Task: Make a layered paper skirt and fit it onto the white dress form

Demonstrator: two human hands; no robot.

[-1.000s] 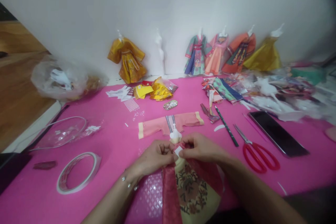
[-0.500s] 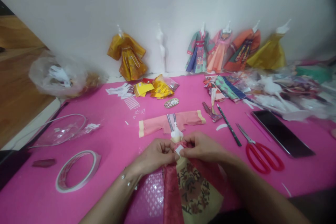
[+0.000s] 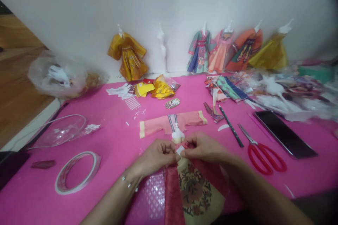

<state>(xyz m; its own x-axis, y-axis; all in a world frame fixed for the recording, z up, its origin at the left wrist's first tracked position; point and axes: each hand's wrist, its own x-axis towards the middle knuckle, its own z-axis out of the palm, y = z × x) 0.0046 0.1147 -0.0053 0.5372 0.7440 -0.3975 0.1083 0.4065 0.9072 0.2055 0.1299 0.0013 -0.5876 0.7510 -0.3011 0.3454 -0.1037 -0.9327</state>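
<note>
Both my hands meet at the waist of a red and cream doll skirt (image 3: 195, 190) with a dark floral print. My left hand (image 3: 161, 153) pinches the waist on its left side, and my right hand (image 3: 204, 147) pinches it on the right. Between the fingertips shows a small white square piece (image 3: 180, 150) at the waist front. Just above, the white doll form's (image 3: 177, 134) upper body pokes out of the skirt. Beyond it a pink doll jacket (image 3: 155, 123) lies spread with its sleeves out. Under the skirt is a clear patterned plastic sheet (image 3: 151, 195).
Right of my hands lie red-handled scissors (image 3: 266, 158), a dark pencil (image 3: 231, 126) and a phone (image 3: 286, 133). A tape roll (image 3: 77, 172) is at left. Dressed doll forms, one a yellow-robed doll (image 3: 128, 56), lean on the wall. Plastic bags and fabric (image 3: 274, 91) pile up at back right.
Almost nothing differs. Both hands stay pinched at the skirt's waist; the view has shifted very slightly.
</note>
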